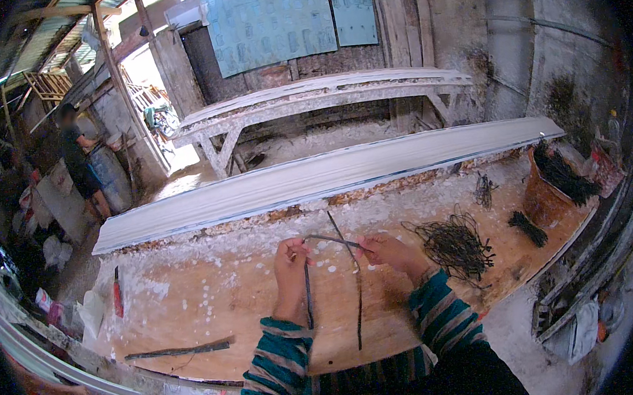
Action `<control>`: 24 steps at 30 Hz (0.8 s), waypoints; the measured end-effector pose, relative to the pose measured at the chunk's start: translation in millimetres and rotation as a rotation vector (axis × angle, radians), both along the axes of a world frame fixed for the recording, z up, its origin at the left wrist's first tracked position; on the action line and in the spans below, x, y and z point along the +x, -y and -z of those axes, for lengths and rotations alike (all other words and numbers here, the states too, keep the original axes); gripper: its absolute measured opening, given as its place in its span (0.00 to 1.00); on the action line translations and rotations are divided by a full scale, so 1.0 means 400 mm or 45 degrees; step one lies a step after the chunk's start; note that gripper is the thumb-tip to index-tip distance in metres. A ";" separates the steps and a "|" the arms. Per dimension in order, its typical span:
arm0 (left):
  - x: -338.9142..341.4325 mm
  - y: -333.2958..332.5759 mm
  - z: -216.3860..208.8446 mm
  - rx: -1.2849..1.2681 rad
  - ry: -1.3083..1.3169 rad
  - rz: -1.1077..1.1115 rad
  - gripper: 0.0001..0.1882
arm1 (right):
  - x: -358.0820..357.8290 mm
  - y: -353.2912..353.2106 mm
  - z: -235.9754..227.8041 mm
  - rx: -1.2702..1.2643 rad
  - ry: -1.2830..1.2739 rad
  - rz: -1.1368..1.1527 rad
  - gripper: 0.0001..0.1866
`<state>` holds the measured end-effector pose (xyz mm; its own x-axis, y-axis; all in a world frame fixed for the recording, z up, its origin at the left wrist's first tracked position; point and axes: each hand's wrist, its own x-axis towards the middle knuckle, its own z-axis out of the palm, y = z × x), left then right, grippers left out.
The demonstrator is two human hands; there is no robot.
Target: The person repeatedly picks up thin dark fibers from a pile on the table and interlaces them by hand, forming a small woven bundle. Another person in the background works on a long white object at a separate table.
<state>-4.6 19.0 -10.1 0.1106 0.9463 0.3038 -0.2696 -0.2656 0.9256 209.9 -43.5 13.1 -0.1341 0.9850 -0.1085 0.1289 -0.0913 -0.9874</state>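
Note:
My left hand [290, 262] pinches a thin dark strip [328, 238] near the middle of the wooden worktable [258, 304]. One length of the strip hangs down below that hand, and the rest stretches across to my right hand [386, 253], whose fingers are closed on its other part. A second dark strip [359, 297] lies lengthwise on the board, passing under the held one. Right of my right hand sits a loose tangle of dark cords [453, 246].
A long white moulding [315, 175] runs along the table's far side. At the right stand a brown bucket [544, 200] of dark cords and a small bundle [528, 228]. A red-handled tool [117, 292] and a flat dark strip [177, 350] lie left. One person [82, 159] stands far left.

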 end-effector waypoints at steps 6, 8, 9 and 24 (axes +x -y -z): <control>-0.011 -0.003 0.001 0.156 -0.309 -0.026 0.10 | 0.024 0.001 -0.001 0.071 -0.583 0.051 0.15; -0.018 -0.003 0.005 0.287 -0.560 -0.079 0.10 | 0.028 -0.001 -0.012 0.082 -0.778 0.107 0.14; -0.018 0.001 0.000 0.281 -0.564 -0.070 0.11 | 0.032 -0.002 -0.013 0.075 -0.879 0.152 0.14; -0.042 -0.010 -0.004 0.122 -0.376 0.012 0.10 | 0.102 -0.025 -0.004 0.400 -1.433 0.524 0.11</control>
